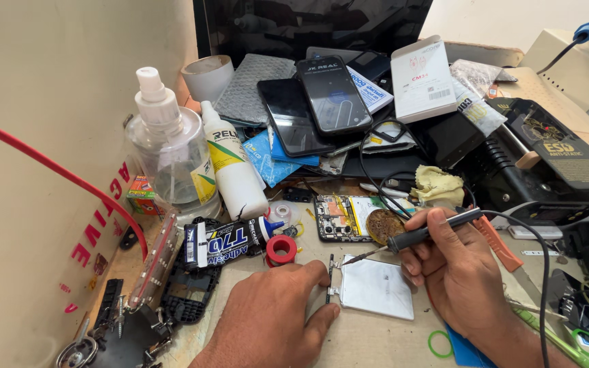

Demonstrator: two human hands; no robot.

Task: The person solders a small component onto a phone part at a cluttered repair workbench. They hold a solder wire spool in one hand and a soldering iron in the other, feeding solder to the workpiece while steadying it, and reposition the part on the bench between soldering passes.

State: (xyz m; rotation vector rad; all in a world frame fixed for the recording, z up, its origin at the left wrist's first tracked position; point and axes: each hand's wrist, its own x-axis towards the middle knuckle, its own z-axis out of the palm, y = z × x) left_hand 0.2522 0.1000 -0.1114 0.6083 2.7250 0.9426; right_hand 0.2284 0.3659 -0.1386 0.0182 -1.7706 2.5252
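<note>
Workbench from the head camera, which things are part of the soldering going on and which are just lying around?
In use: soldering iron in the right hand; silver battery pack and its small connector strip, steadied by the left hand.

Lying about: stacked phones, white glue bottle, clear spray bottle, red tape roll, yellow cloth.

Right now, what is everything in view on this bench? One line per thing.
flat battery pack: one, silver-white, bench front centre, under the hands
soldering iron: one, black, tip at the pack's top edge
opened phone board: one, dark with a green part, behind the pack
phones: two, black, screen up on the pile at the back
white bottle: one, green label, upright at left
clear spray bottle: one, white nozzle, left of it
adhesive tube: one, black, lying at left
red tape roll: one, beside the tube
yellow cloth: one, centre right
left hand: steadies the pack's left edge
right hand: holds the iron
</note>
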